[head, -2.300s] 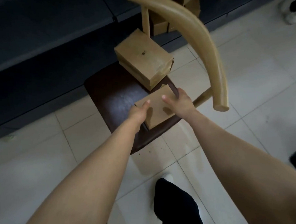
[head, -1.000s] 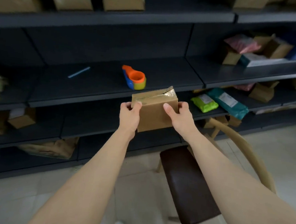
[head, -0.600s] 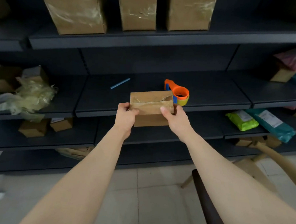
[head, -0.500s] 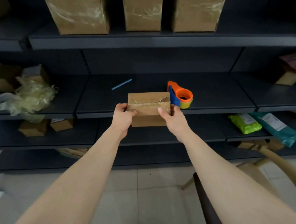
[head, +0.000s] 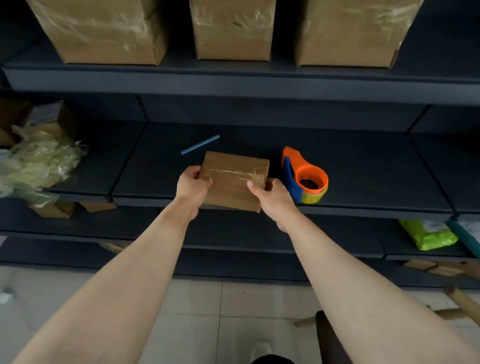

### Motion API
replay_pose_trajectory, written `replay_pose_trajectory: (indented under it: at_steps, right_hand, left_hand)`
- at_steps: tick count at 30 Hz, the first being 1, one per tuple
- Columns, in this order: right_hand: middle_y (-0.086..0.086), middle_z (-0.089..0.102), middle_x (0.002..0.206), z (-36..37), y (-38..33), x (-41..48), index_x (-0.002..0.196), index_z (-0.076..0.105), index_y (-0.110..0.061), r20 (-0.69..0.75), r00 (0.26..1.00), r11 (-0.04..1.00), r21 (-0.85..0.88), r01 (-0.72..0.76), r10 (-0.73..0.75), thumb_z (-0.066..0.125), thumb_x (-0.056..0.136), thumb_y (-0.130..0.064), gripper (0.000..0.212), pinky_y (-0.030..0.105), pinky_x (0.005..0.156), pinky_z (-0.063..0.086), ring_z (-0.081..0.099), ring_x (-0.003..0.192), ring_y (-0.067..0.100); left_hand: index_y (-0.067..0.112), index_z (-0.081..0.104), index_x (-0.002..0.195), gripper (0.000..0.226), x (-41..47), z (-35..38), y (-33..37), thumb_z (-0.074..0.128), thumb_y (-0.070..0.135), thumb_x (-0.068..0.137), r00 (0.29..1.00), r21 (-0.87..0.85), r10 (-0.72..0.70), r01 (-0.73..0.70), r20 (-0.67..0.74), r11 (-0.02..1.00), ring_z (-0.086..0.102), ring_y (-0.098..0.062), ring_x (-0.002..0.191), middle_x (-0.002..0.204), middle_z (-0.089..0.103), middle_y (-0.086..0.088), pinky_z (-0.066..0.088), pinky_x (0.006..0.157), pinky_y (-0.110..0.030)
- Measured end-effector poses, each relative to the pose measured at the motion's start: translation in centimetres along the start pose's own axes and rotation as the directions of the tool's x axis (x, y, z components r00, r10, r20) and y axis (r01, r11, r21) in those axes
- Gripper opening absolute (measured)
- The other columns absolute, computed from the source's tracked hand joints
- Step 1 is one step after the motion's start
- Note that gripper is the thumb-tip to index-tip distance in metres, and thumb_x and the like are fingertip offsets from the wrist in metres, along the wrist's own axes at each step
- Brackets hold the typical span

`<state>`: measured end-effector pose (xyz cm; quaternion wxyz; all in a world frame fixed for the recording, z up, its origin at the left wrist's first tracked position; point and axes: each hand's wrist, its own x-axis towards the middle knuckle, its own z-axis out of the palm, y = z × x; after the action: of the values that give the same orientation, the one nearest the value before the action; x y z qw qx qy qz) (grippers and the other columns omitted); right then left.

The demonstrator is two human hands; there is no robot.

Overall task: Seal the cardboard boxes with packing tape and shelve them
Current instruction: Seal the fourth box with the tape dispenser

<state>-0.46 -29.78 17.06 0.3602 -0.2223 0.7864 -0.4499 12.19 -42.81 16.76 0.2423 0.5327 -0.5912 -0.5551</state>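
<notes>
Cardboard box [head: 232,191] in the grip of left hand [head: 192,186] and right hand [head: 274,198], its underside out of sight.

Small box [head: 233,187] is hiding most of the fingers of the left hand [head: 190,186] and right hand [head: 274,196] behind its sides. Its underside is covering the shelf [head: 374,176] lip, so contact there can't be told. Above the box, three big cartons [head: 231,21] are getting cut by the top edge. Right of it, the tape dispenser [head: 306,177] is hiding most of its roll. The teal parcel [head: 479,241] is running off the right edge, label too small to read. Below-right, the chair [head: 335,353] is getting cropped.
</notes>
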Motion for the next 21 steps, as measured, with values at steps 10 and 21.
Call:
replay_pose_trajectory:
  at_steps: [10, 21]
  right_hand:
    - [0.008, 0.056, 0.116, 0.5, -1.4, 2.6, 0.128, 0.052, -0.011, -0.150, 0.982, 0.991, 0.084, -0.100, 0.112, 0.027, 0.100, -0.052, 0.056, 0.031, 0.077, 0.034, 0.049, 0.090, 0.018]
    - [0.008, 0.059, 0.106, 1.6, -1.6, 2.5, 0.117, 0.058, -0.011, -0.266, 0.952, 0.980, 0.170, -0.107, 0.150, 0.033, 0.098, -0.055, 0.054, 0.032, 0.075, 0.036, 0.052, 0.080, 0.016]
  left_hand:
    - [0.015, 0.040, 0.143, 0.052, 3.2, 0.5, 1.9, 0.055, 0.010, 0.094, 0.999, 0.077, -0.037, 0.035, 0.022, 0.996, 0.050, -0.019, 0.115, 0.136, 0.050, -0.005, 0.040, 0.093, -0.027]
    - [0.013, 0.038, 0.142, 0.054, 3.9, -0.2, 2.2, 0.057, 0.009, 0.092, 0.993, 0.130, -0.027, 0.013, 0.112, 0.991, 0.047, -0.014, 0.102, 0.132, 0.051, -0.007, 0.039, 0.085, -0.026]
